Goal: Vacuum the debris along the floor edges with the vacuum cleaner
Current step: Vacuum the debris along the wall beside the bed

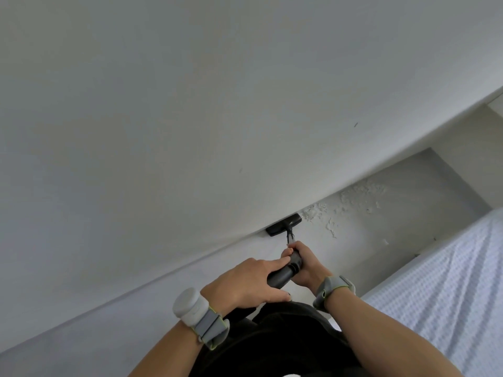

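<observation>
Our left hand (245, 281) wraps the rear of the vacuum wand (283, 273); our right hand (304, 265) closes round it further forward, nearer the floor head (283, 225) pressed against the wall base; the debris (353, 202) lies off to the head's right along that edge, beside the bed (435, 295).

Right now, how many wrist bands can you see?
2. One band is on the left wrist, lower middle. The other band is on the right wrist, beside the bed.
</observation>
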Demonstrator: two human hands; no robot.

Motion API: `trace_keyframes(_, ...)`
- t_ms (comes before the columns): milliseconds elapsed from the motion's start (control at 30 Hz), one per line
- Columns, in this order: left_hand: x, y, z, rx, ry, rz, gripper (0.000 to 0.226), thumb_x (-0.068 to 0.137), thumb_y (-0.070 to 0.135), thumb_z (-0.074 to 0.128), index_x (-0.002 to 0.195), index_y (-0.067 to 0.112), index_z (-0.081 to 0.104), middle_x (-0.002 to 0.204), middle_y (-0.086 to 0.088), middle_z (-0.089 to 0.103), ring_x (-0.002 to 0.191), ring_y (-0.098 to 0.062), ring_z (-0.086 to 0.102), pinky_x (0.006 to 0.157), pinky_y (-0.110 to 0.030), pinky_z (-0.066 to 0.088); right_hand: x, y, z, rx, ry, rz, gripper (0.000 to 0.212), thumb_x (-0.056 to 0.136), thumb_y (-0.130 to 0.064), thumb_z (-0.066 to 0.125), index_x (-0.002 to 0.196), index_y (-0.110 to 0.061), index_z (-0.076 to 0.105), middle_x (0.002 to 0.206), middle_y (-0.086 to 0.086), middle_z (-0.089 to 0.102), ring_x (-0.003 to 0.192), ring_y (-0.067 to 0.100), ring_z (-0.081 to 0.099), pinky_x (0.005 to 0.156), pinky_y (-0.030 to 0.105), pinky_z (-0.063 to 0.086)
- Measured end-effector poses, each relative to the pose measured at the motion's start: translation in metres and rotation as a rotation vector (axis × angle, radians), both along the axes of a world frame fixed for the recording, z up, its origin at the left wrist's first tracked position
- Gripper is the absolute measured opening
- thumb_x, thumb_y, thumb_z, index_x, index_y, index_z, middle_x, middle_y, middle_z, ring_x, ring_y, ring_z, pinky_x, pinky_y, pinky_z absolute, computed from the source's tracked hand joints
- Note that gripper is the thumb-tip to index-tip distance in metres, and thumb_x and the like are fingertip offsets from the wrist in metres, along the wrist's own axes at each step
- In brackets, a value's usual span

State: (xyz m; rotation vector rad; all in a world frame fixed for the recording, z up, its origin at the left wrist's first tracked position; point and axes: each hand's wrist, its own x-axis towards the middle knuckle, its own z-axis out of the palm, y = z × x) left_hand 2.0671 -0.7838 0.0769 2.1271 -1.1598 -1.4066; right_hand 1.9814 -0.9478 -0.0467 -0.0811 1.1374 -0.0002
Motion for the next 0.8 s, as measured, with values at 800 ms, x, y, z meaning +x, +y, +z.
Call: trace_keyframes(800, -0.016, -0.128, 0.002, -0.029, 0.035, -0.382, 0.084, 0.09, 0.058, 0.069, 0.159, 0.053, 0.022, 0.122, -0.001, 0.066, 0.067, -0.003, 0.056, 0.087, -0.032, 0.057, -0.071, -0.089, 0.014, -0.061, 0.04, -0.4, 0.018, 0.089, -0.014, 0.047, 0.072, -0.012, 0.041, 0.05, 0.0, 0.048, 0.039, 0.011, 0.05, 0.042, 0.021, 0.048)
